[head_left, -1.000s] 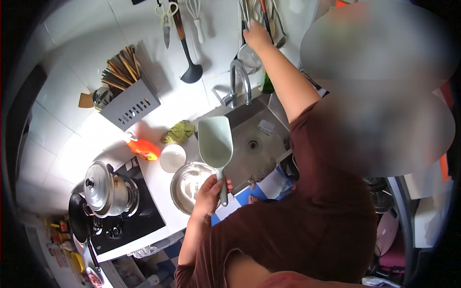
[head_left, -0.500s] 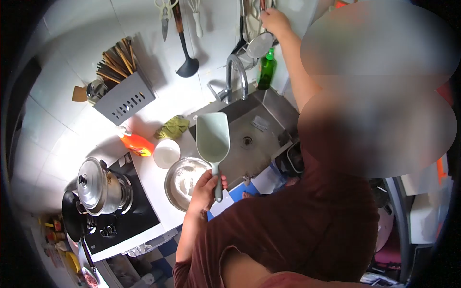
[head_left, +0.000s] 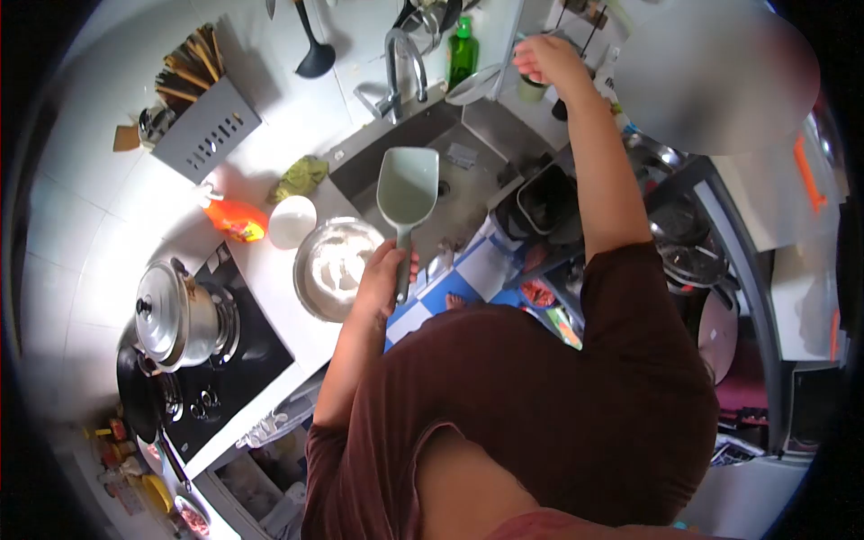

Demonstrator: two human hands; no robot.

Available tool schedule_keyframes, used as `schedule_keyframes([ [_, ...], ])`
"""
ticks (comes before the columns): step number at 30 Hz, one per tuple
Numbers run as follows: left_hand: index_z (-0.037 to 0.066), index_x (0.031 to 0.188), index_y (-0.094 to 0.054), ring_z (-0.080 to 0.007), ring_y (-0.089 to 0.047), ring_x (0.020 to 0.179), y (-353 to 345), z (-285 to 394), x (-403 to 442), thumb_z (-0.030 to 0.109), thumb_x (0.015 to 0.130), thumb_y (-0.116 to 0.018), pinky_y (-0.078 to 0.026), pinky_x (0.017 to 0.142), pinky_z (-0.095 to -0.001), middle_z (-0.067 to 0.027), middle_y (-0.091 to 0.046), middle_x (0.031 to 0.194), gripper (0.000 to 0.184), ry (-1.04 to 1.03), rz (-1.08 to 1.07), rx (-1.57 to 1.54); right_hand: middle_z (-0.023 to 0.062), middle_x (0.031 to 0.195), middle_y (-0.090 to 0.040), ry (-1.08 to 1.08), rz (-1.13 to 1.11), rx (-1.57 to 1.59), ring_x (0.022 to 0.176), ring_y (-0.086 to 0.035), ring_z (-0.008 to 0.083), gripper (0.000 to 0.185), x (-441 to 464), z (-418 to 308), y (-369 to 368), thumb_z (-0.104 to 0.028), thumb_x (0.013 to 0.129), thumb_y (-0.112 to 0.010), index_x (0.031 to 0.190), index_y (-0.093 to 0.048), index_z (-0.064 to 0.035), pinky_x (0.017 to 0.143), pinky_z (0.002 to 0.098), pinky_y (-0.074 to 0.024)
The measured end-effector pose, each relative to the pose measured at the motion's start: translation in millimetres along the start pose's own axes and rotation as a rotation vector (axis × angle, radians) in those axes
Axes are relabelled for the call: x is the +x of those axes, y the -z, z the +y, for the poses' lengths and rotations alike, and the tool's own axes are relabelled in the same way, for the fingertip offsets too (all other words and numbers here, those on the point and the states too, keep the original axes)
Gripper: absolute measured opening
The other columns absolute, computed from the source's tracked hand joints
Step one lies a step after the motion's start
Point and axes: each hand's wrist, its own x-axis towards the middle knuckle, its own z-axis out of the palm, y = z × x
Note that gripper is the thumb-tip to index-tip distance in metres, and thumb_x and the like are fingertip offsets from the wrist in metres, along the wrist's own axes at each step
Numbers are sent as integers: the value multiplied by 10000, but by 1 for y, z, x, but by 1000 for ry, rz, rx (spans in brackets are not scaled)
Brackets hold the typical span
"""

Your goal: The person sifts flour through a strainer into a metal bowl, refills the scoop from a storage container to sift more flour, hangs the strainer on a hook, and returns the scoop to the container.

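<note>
My left hand [head_left: 389,272] is closed round the handle of a pale green scoop [head_left: 408,187], held over the sink's near side. Beside it, a metal bowl [head_left: 306,286] with white powder in it stands on the counter. My right hand [head_left: 546,61] is raised beyond the sink's far right corner, fingers curled round what appears to be the handle of a round strainer [head_left: 472,85]. The handle itself is mostly hidden by the fingers. The strainer's disc lies to the left of that hand, in front of a green bottle [head_left: 463,54].
A steel sink [head_left: 360,166] with a tap [head_left: 393,76] lies ahead. On the counter are a white bowl [head_left: 292,223], an orange bottle [head_left: 236,219] and a green cloth [head_left: 300,178]. A lidded pot [head_left: 171,315] stands on the stove [head_left: 247,360]; a utensil holder [head_left: 207,133] is at left.
My right hand has come away from the hanging utensils and moved right, with the strainer shifting lower and tilting. The view has turned rightward. My left hand keeps hold of the scoop.
</note>
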Motion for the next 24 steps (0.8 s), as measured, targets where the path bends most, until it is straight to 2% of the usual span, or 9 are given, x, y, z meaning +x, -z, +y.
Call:
schedule_keyframes([
  [5,-1,1011,-529,-153,-534,674,7,-23,-17,152,947,-443,-466,601,-273,-76,-566,842,187,-114,116,1,103,923,-683,6,32,165,778,-666,158,224,-84,43,-30,-219,915,-498,992,-601,-35,624,265,-506],
  [10,13,995,-533,-161,-588,785,-3,-3,-52,186,954,-482,-489,677,-294,-78,-592,894,185,-256,209,-205,69,929,-673,32,-94,313,821,-659,148,165,-181,71,-130,-197,945,-528,1013,-579,-55,649,260,-507],
  [13,23,1060,-549,-178,-615,890,3,5,-65,213,958,-497,-501,788,-322,-85,-632,969,222,-301,187,-287,81,1009,-659,166,-260,379,922,-634,149,163,-231,84,-186,-146,950,-517,1067,-569,-45,738,259,-495],
  [15,34,1067,-555,-183,-616,933,5,6,-78,213,957,-501,-500,819,-330,-87,-642,991,217,-320,229,-325,99,1052,-646,331,-331,255,970,-619,151,218,-255,94,-212,-103,948,-498,1148,-542,-27,790,269,-485],
  [17,41,1091,-559,-194,-615,978,17,2,-90,212,959,-494,-499,847,-337,-91,-642,1034,225,-364,269,-312,91,1105,-625,393,-445,373,1007,-598,141,303,-275,116,-239,11,932,-446,1226,-511,-21,823,280,-470],
  [19,40,1141,-553,-219,-592,1064,28,-1,-109,206,951,-507,-485,894,-369,-103,-629,1091,257,-394,357,-353,68,1150,-607,119,-627,673,1049,-579,145,335,-292,120,-250,49,929,-417,1245,-502,-25,804,267,-461],
  [20,34,1155,-545,-223,-585,1081,35,-3,-119,201,948,-511,-477,909,-381,-108,-622,1111,268,-408,394,-344,54,1164,-591,127,-672,633,1082,-559,134,339,-296,121,-251,49,940,-392,1251,-501,-32,782,251,-449],
  [23,12,1199,-513,-234,-570,1118,54,-17,-148,182,941,-514,-450,952,-412,-122,-599,1172,309,-460,546,-350,69,1293,-529,14,-818,763,1179,-520,167,337,-299,147,-265,4,966,-390,1294,-459,-27,858,266,-424],
  [24,3,1208,-500,-240,-561,1140,52,-19,-160,175,938,-514,-442,962,-419,-129,-589,1193,321,-469,593,-332,65,1286,-536,23,-790,584,1152,-537,163,337,-301,148,-268,2,960,-367,1275,-480,-35,829,256,-431],
])
